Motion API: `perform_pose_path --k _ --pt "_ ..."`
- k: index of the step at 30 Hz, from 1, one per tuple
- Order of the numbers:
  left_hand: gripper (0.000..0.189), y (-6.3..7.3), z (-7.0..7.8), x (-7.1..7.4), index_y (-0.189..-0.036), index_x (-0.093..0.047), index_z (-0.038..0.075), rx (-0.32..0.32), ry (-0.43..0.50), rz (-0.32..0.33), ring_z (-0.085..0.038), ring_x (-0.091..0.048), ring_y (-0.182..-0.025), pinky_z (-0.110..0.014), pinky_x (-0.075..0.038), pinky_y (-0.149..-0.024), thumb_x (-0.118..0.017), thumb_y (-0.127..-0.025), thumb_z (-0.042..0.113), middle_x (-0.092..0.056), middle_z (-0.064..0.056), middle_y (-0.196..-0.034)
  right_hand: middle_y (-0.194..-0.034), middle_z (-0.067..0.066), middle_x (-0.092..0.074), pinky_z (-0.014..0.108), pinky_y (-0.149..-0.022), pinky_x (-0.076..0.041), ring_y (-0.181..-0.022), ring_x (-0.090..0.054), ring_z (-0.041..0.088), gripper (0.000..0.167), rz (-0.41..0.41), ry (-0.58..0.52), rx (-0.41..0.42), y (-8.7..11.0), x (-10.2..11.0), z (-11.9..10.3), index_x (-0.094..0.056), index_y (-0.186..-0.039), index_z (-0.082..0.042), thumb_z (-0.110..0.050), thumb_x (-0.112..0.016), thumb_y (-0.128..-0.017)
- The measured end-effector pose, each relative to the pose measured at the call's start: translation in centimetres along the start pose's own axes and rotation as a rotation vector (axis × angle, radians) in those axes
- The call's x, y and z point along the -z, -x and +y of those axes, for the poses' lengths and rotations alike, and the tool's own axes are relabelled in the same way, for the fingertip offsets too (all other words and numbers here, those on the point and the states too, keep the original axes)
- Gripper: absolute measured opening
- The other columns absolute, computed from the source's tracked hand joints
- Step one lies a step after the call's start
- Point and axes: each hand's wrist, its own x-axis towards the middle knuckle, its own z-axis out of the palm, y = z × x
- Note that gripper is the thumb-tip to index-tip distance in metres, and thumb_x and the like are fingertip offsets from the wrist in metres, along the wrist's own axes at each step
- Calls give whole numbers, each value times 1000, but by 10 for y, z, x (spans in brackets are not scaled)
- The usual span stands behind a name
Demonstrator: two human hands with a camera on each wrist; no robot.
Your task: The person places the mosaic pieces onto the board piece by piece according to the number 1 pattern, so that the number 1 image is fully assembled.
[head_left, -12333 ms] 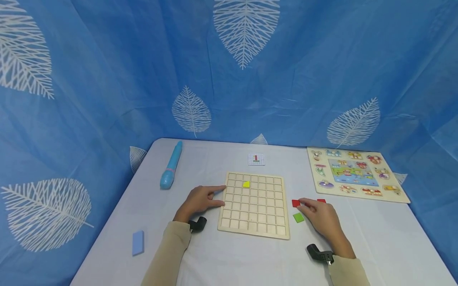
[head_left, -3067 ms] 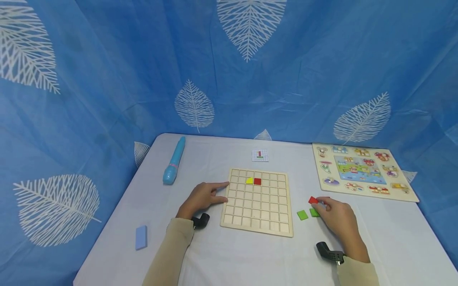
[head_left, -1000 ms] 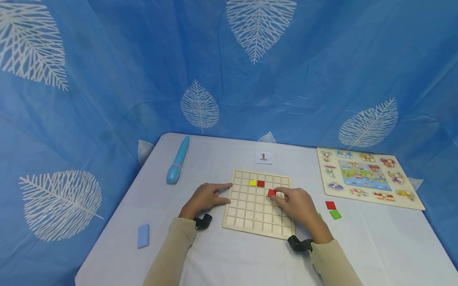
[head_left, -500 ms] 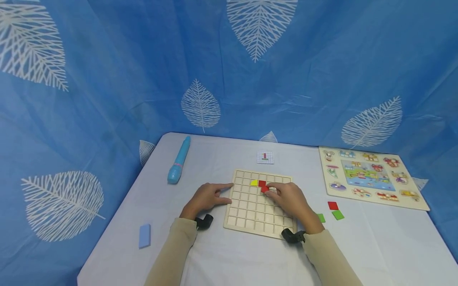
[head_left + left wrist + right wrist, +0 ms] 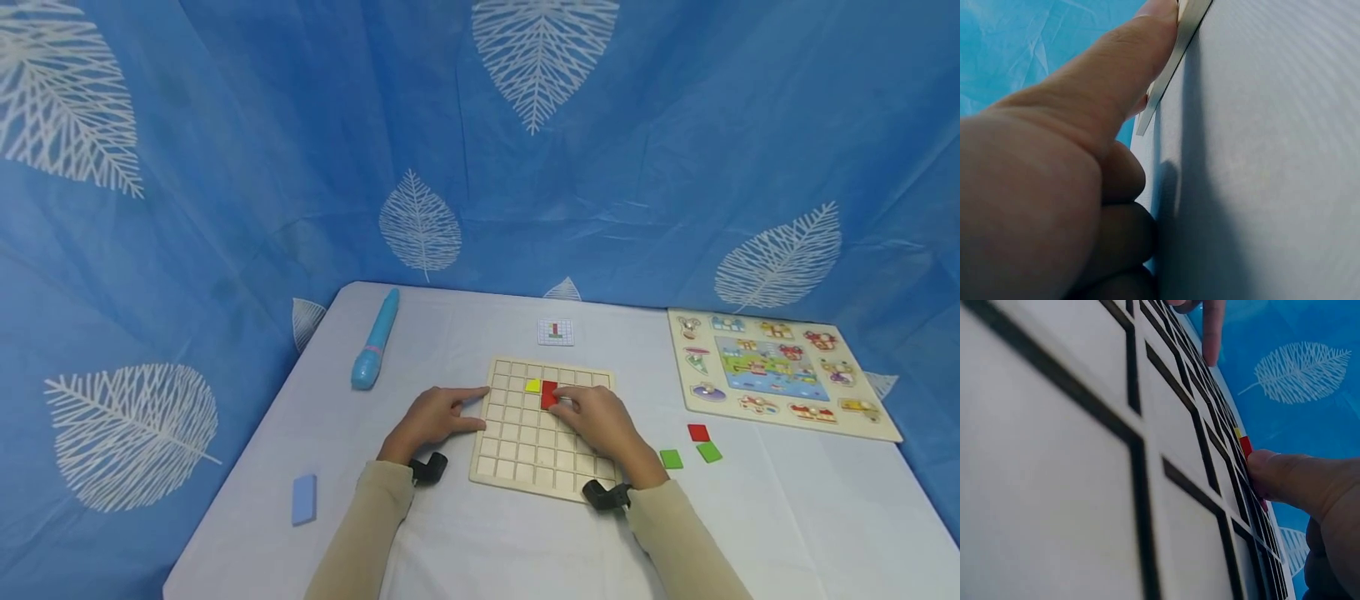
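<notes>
A wooden grid board (image 5: 517, 475) lies flat on the white table. My left hand (image 5: 431, 418) is at its left edge, index finger and thumb stretched out against the rim; the left wrist view has the thumb (image 5: 1116, 65) on the board's edge (image 5: 1169, 69). My right hand (image 5: 602, 421) pinches a red square tile (image 5: 548, 403) between thumb and index finger, low over the cell just below another red tile (image 5: 549, 388). A yellow piece (image 5: 532, 386) with a slanted side sits to the left of that tile. In the right wrist view the thumb (image 5: 1291, 478) partly hides the red.
Right of the board lie a red tile (image 5: 698, 432) and two green tiles, one (image 5: 671, 459) nearer the board. A small pattern card (image 5: 556, 332) is behind it. Farther out are a picture puzzle (image 5: 772, 404), a blue toy microphone (image 5: 376, 340) and a blue block (image 5: 303, 500).
My right hand has brought the red tile from the right side leftward over the board and down to the cell below the first red tile. The left hand stays at the board's edge.
</notes>
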Motion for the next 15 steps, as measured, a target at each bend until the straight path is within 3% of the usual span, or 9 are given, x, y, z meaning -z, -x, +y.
perform_pose_path --k 10,15 --pt "65 0 0 -3 -142 -63 33 2 -14 15 -9 -35 -53 -26 -30 -50 -84 -82 45 -40 7 -58 -51 -11 -39 31 -58 -38 -51 -34 8 33 25 28 17 1 -4 -1 -77 -117 -9 -29 -78 -92" --pt "65 -1 0 -3 -142 -63 34 2 -16 16 -9 -34 -52 -26 -30 -50 -85 -82 45 -39 7 -58 -49 -11 -36 31 -59 -37 -50 -31 8 33 44 23 9 3 -6 1 -77 -117 -9 -30 -78 -92"
